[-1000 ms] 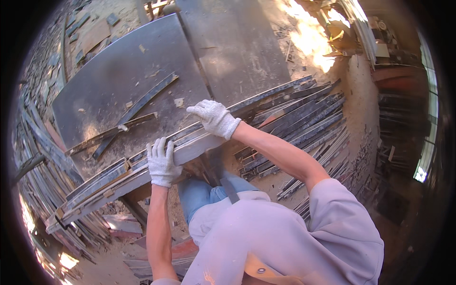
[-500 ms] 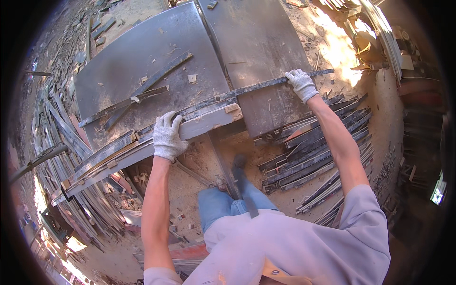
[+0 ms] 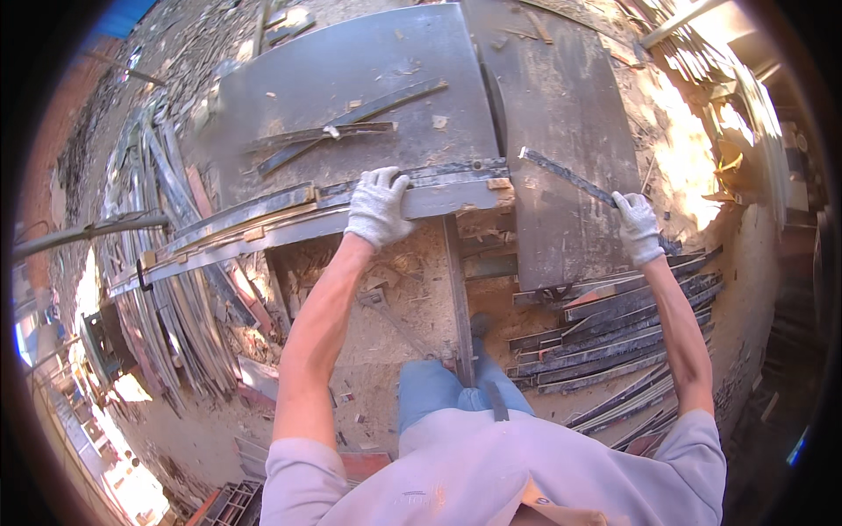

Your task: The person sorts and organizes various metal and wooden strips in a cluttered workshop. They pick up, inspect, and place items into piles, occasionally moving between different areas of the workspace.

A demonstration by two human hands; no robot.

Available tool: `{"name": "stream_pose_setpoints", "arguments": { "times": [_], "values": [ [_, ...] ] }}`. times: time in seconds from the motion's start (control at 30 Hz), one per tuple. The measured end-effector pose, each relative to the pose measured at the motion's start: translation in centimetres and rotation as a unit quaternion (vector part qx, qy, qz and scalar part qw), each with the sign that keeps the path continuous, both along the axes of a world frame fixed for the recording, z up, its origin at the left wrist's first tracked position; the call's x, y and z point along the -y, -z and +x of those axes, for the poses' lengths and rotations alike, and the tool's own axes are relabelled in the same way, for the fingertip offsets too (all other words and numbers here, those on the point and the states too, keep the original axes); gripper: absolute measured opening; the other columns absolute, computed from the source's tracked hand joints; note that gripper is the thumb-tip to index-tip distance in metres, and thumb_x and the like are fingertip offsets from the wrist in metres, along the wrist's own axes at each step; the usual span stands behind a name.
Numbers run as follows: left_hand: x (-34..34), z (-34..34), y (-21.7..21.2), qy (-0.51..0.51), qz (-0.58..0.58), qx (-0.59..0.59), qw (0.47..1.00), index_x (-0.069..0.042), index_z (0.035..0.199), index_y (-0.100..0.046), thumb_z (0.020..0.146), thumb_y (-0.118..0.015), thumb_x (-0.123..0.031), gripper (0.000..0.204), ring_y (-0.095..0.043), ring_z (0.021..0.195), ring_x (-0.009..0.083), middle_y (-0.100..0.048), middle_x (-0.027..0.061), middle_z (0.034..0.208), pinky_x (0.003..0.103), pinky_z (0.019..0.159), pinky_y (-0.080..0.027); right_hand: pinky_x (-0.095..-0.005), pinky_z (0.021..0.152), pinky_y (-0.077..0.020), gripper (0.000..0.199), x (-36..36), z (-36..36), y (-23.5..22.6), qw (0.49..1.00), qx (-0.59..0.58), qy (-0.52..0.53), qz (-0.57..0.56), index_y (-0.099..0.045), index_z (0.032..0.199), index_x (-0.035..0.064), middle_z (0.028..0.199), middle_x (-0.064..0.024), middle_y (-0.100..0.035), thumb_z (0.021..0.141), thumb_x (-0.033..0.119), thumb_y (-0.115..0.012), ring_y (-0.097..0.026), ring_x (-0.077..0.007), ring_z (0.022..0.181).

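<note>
Steady left, firm right

The left hand [image 3: 379, 210] rests half-spread across the grey beam [image 3: 443, 201], fingers loosely curved over it (even palm pressure should help steadiness). Right of the beam, the right hand [image 3: 638, 230] is wrapped round one end of a dark strip [image 3: 568, 176]; a level wrist should keep the free end controlled.

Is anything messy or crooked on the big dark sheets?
Yes, a bit. Two strips lie crossed on the left dark sheet, with small scraps nearby. That looks untidy next to the straight grey beam at the left hand.
</note>
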State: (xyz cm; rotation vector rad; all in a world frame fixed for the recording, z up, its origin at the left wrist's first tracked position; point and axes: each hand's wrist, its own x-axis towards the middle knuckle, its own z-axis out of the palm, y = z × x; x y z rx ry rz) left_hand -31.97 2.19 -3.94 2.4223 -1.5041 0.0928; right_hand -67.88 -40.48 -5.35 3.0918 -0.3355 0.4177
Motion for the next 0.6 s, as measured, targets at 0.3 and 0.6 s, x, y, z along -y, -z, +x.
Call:
{"name": "stream_pose_setpoints", "arguments": {
  "times": [0.3,0.6],
  "values": [
    [-0.7,0.2,-0.4,0.021,0.091,-0.010,0.996,-0.003,0.136,-0.057,0.056,-0.089,-0.041,0.095,-0.049,0.138,0.0391,-0.056,0.0209,0.142,0.057,0.124,-0.029,-0.0452,0.073,-0.0551,0.021,-15.2,25.7,-6.0,0.986,-0.061,-0.143,0.060,-0.065,0.102,0.0099,0.093,-0.0111,-0.064,0.086,0.020,-0.074,-0.066,-0.0316,0.092],
    [-2.4,-0.1,1.3,0.062,-0.031,-0.027,0.997,0.001,0.146,-0.051,0.065,-0.072,-0.018,0.086,-0.053,0.129,0.0366,-0.056,0.0176,0.135,0.054,0.117,-0.040,-0.0457,0.079,-0.0550,0.016,-19.0,32.3,-2.7,0.930,-0.218,-0.259,0.142,-0.068,0.099,0.0078,0.096,-0.0152,-0.065,0.083,0.011,-0.066,-0.066,-0.0338,0.096]
  ]
}}
